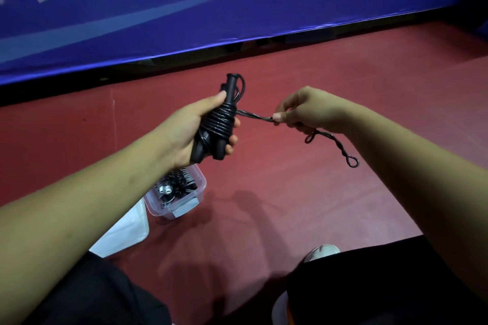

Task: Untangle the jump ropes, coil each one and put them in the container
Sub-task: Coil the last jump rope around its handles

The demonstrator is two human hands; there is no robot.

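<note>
My left hand (184, 126) grips a black jump rope bundle (217, 120): two handles side by side with the cord wound around them in several turns. A twisted length of the same cord (254, 115) runs taut from the bundle to my right hand (303, 111), which pinches it between thumb and fingers. The twisted tail (340, 149) hangs below and right of that hand and ends in a small loop. Below my left wrist, a clear plastic container (196, 199) sits on the floor and holds coiled black ropes (175, 185) with white parts.
The floor (290, 192) is red. A blue banner with white lettering (211, 8) runs across the back. A white lid (124, 232) lies beside the container. My knees in dark trousers (369, 285) and a white shoe (322, 250) fill the bottom edge.
</note>
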